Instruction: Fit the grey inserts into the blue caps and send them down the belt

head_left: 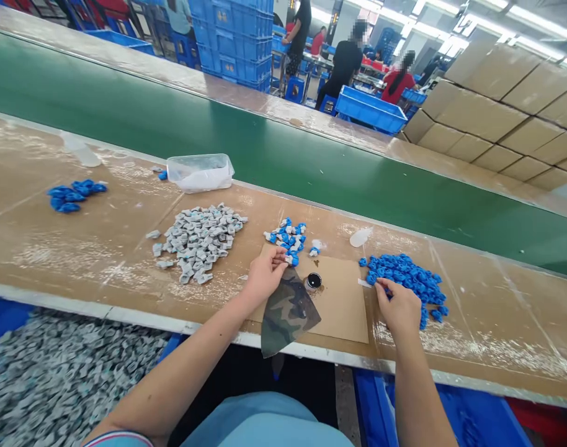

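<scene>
My left hand [266,272] is closed, thumb and fingertips pinching a small blue-and-grey plastic piece [291,259]. Just beyond it lies a small heap of similar joined pieces [286,234], with a single one [314,251] off to the side. My right hand [401,305] has its thumb and fingers closed at the near left edge of a pile of blue plastic parts [404,273], apparently on one blue part [371,279]. Between the hands, a small round pot of dark liquid [314,281] stands on a cardboard sheet [343,304]. A camouflage cloth [288,313] hangs over the table edge.
Left of centre spreads a pile of grey parts [202,239]; farther left are more blue parts [74,194]. A clear plastic tub [200,172] stands by the green conveyor belt [293,149]. Below the table, a bin holds many grey parts [74,372]. Cartons [492,118] are stacked back right.
</scene>
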`<state>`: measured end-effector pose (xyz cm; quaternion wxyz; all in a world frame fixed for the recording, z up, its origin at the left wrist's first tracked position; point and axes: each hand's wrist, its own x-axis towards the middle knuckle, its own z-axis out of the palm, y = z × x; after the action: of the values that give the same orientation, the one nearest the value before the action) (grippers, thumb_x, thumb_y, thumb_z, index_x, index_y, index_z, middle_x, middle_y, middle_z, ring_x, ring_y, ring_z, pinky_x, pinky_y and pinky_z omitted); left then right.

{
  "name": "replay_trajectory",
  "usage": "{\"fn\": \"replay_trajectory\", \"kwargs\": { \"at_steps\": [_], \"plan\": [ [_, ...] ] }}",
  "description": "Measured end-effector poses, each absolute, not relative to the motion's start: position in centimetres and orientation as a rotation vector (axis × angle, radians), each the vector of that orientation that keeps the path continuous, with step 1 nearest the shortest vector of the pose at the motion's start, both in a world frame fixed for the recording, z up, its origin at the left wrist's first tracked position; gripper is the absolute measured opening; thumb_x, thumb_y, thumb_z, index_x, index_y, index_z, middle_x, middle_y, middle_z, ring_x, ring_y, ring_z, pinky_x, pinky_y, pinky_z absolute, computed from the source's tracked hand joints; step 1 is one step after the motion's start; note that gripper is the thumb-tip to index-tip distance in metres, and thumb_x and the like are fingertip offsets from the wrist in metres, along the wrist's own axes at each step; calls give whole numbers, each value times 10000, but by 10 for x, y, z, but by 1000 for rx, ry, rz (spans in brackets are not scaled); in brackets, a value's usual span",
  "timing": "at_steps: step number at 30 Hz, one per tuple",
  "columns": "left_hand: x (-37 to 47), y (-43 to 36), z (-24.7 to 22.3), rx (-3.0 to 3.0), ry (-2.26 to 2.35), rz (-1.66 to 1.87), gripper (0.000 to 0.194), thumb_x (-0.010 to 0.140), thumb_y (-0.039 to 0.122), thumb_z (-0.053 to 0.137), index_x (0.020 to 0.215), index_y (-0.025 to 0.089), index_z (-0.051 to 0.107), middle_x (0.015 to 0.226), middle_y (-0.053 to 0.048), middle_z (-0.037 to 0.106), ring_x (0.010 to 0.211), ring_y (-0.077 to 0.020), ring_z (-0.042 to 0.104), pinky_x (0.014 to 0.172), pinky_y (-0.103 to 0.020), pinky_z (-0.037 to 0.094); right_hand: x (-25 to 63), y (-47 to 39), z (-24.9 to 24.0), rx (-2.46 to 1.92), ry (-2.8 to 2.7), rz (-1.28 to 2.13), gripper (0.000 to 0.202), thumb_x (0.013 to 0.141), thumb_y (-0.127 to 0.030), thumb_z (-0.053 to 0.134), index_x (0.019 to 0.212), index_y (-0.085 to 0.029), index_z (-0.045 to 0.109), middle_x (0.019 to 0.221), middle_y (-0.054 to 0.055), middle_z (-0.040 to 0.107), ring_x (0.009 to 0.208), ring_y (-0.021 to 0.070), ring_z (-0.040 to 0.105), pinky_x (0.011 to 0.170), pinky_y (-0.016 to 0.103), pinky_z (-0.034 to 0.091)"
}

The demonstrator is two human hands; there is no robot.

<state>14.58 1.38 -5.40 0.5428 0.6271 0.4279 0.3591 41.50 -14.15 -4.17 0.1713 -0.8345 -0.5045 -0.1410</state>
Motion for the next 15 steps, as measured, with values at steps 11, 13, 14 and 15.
{"fn": "replay_trajectory", "kwargs": {
  "at_steps": [11,13,14,15],
  "plan": [
    [145,10,-56,2246,1309,569,980,586,484,793,1408,180,353,1513,-199,268,1404,-431,189,1109,-572,245,407,-132,-71,-2237,-1505,-471,455,893,-470,378,947,-170,715,800,105,668,730,229,588,662,330,387],
    [157,14,-51,2270,1369,440,1055,570,534,785,1444,192,303,1548,-189,201,1419,-455,98,1116,-595,197,404,-133,-73,-2219,-1502,-493,447,904,-456,375,928,-172,720,795,104,669,721,223,577,679,332,377],
    [165,17,-48,2278,1403,394,1073,569,558,775,1455,203,284,1560,-180,175,1421,-463,66,1117,-608,172,402,-133,-74,-2212,-1504,-520,440,911,-444,375,914,-175,723,793,103,673,716,220,572,688,334,370],
    [174,19,-45,2283,1437,359,1086,565,581,764,1462,213,274,1568,-171,155,1420,-472,43,1115,-622,151,401,-133,-74,-2205,-1509,-560,438,919,-431,371,900,-176,726,791,102,679,711,217,567,696,336,363]
  ]
}}
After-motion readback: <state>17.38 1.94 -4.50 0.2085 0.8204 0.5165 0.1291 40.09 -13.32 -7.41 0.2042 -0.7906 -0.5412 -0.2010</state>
